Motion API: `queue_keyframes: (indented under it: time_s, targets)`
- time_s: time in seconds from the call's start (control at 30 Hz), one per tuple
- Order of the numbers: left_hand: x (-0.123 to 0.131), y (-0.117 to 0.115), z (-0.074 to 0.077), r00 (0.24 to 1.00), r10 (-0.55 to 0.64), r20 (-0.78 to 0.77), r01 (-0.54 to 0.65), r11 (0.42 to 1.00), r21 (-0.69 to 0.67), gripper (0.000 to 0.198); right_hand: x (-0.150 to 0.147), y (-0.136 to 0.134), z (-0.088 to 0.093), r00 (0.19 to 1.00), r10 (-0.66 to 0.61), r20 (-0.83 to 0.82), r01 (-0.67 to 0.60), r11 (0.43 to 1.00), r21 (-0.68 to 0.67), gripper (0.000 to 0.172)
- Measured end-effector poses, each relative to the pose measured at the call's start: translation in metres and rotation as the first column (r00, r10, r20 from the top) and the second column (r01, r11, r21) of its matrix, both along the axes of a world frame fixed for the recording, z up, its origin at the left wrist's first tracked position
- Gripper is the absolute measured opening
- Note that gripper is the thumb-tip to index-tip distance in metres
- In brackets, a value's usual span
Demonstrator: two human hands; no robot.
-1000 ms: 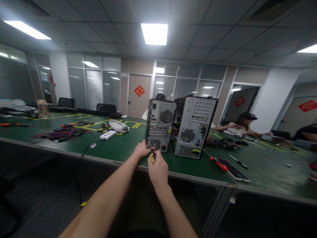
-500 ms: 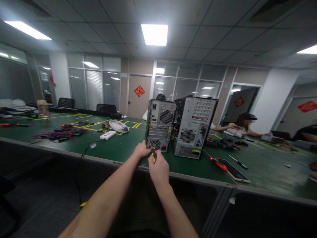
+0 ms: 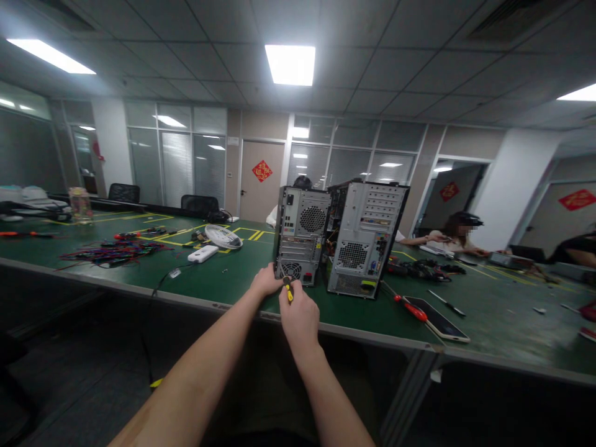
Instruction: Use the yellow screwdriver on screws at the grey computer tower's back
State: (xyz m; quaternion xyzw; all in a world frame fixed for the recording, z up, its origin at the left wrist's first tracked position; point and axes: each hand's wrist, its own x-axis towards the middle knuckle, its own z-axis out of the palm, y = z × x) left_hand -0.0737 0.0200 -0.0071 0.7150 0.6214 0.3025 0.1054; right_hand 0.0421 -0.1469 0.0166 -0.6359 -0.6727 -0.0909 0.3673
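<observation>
On my right hand (image 3: 300,312) the fingers pinch the yellow-black tool (image 3: 290,293), long axis slanting up-left toward the computer case (image 3: 300,248), beside my left hand (image 3: 265,282), whose grip I can't tell.

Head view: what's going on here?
The right hand holds a yellow-and-black tool, apparently a screwdriver, low at the back of the narrower computer case. The left hand is at its lower corner, fingers partly hidden. A wider case stands alongside; a red-handled screwdriver lies farther right.
</observation>
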Motion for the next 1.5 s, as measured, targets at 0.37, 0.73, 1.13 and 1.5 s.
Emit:
queue_keyframes:
  time_s: [0.37, 0.73, 1.13, 1.5]
  targets:
    - [0.0, 0.003, -0.003, 1.0, 0.011, 0.018, -0.011, 1.0, -0.006, 0.075, -0.003, -0.002, -0.001, 1.0, -0.012, -0.023, 0.012, 1.0, 0.002, 0.022]
    - [0.001, 0.003, -0.003, 1.0, 0.011, 0.028, -0.011, 1.0, 0.007, 0.076, -0.007, -0.005, -0.003, 0.997, -0.073, 0.025, 0.074, 0.997, -0.036, 0.021]
    - [0.0, 0.008, -0.006, 1.0, 0.005, 0.022, -0.005, 1.0, 0.009, 0.071, -0.003, -0.003, -0.011, 1.0, -0.016, -0.007, 0.017, 0.994, 0.104, 0.024]
    - [0.0, 0.008, -0.007, 1.0, -0.002, 0.029, 0.002, 1.0, 0.012, 0.07, -0.003, -0.005, -0.02, 0.983, 0.151, -0.104, -0.116, 0.951, 0.287, 0.034]
